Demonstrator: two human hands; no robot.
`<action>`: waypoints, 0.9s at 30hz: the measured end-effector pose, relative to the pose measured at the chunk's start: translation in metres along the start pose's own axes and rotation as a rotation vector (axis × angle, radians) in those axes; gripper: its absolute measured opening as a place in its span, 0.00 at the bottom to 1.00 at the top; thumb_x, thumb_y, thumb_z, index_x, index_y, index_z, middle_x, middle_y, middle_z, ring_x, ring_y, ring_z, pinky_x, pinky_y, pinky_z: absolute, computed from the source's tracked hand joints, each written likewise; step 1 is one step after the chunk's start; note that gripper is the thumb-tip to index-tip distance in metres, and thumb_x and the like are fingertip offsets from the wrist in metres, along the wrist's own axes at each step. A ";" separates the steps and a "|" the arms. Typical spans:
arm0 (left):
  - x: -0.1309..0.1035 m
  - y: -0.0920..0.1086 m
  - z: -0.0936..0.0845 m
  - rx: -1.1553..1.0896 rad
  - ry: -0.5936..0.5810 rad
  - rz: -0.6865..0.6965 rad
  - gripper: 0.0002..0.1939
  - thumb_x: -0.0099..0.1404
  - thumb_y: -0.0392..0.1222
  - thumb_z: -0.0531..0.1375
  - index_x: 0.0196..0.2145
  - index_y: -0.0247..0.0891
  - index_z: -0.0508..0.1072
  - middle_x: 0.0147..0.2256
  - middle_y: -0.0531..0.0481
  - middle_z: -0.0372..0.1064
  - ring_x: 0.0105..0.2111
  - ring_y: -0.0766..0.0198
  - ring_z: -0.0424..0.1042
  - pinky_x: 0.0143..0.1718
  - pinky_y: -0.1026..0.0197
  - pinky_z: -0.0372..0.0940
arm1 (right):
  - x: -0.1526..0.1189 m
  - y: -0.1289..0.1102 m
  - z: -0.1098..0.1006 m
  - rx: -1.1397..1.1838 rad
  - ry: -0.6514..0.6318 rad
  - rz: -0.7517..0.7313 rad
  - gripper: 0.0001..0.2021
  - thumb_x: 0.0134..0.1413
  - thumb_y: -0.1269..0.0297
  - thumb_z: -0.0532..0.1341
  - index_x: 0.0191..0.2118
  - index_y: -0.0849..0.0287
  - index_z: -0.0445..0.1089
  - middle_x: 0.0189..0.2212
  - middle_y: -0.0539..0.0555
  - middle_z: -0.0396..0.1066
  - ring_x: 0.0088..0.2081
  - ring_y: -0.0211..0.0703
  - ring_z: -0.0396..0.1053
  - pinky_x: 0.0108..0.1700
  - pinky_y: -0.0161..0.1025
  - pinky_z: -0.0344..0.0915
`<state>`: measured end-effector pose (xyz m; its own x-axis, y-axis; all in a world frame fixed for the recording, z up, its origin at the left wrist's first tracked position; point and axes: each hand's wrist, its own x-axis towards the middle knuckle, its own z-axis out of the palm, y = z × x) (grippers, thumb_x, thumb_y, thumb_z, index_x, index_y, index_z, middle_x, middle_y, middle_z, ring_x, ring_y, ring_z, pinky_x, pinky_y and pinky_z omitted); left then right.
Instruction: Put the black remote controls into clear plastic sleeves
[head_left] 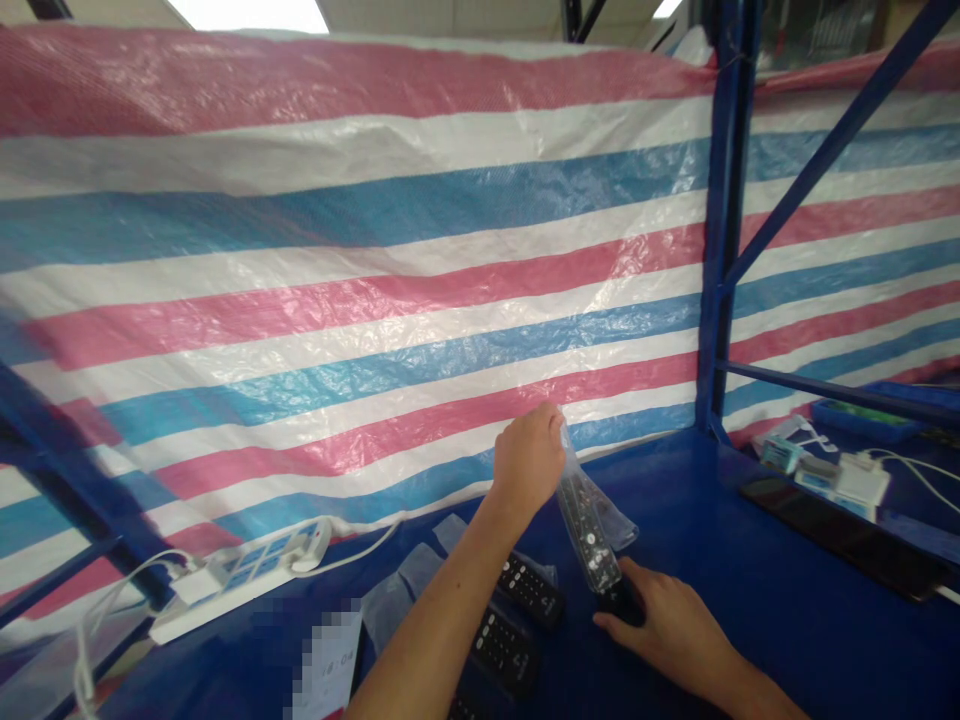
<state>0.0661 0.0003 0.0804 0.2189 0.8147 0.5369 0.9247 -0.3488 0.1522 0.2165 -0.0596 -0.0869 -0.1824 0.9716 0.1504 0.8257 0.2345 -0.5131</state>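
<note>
A black remote control (587, 530) is partly inside a clear plastic bag (611, 515), tilted above the blue table. My left hand (529, 455) pinches the upper end of the bag, fingers closed. Around the lower end of the remote, my right hand (664, 625) is closed, with the thumb on the near side. Beneath and beside my left forearm lie more black remotes, one (531, 590) near the middle and another (504, 650) closer to me, with clear bags (397, 595) next to them. My forearm hides part of these.
A white power strip (247, 575) with cables stands at the left. To the right are a dark phone-like device (840, 535), white plugs (851, 480) and a blue tray (870, 415). A striped sheet (375, 300) and blue frame post (720, 220) stand behind the table (675, 490).
</note>
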 end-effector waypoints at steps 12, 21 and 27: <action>0.011 0.003 -0.033 -0.038 0.171 -0.020 0.10 0.69 0.40 0.49 0.35 0.40 0.70 0.30 0.51 0.72 0.31 0.61 0.70 0.28 0.63 0.55 | -0.003 0.000 0.004 0.030 0.047 0.030 0.04 0.52 0.61 0.57 0.32 0.54 0.66 0.34 0.52 0.77 0.35 0.48 0.75 0.33 0.37 0.61; 0.040 -0.105 -0.035 -0.408 0.442 -0.289 0.13 0.67 0.45 0.47 0.35 0.37 0.68 0.27 0.54 0.67 0.28 0.68 0.67 0.32 0.66 0.61 | 0.004 0.012 -0.020 0.074 0.139 0.097 0.09 0.52 0.55 0.54 0.27 0.54 0.64 0.26 0.53 0.74 0.29 0.48 0.71 0.29 0.38 0.59; 0.004 -0.141 0.073 -0.311 -0.093 -0.386 0.12 0.63 0.36 0.52 0.22 0.37 0.68 0.21 0.54 0.67 0.26 0.67 0.67 0.31 0.65 0.61 | 0.024 0.009 -0.048 0.008 0.139 0.113 0.10 0.52 0.54 0.55 0.29 0.54 0.66 0.26 0.53 0.75 0.30 0.49 0.72 0.29 0.37 0.58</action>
<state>-0.0405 0.0865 0.0005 -0.0811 0.9445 0.3183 0.8100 -0.1237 0.5733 0.2455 -0.0356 -0.0475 -0.0128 0.9784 0.2064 0.8326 0.1247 -0.5397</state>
